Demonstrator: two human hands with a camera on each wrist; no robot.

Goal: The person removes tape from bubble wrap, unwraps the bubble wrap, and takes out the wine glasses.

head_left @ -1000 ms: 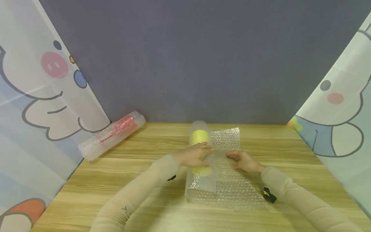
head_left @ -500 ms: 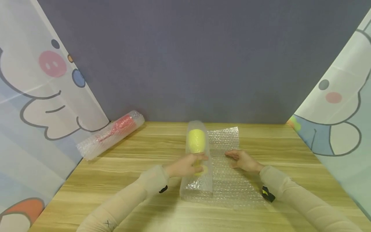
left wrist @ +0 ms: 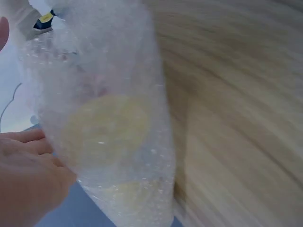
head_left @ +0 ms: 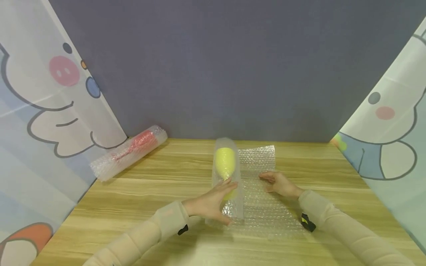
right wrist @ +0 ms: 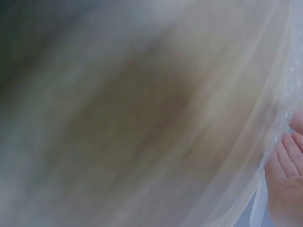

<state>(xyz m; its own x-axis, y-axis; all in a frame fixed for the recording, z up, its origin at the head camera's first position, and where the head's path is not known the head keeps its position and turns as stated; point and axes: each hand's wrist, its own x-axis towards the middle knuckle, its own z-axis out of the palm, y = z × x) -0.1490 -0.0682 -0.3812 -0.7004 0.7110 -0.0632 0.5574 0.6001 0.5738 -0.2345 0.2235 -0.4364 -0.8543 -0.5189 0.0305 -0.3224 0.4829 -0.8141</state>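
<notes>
In the head view, a yellow goblet-shaped thing lies lengthwise inside a roll of clear bubble wrap at mid-table. My left hand spreads its fingers over the near end of the roll, thumb apart, covering part of the narrow yellow section. The loose sheet of wrap extends to the right of the roll, and my right hand rests at this flat part with fingers extended. A round yellow end shows through the wrap in the left wrist view. Blurred wrap fills most of the right wrist view.
Another bubble-wrapped roll, with a red thing inside, lies at the table's back left. A dark grey panel rises behind the wooden table. Cartoon-printed sheets stand on both sides.
My left hand has slid from the middle of the roll toward its near end, and its fingers have spread. The roll has shifted slightly left. My right hand has stayed in place.
</notes>
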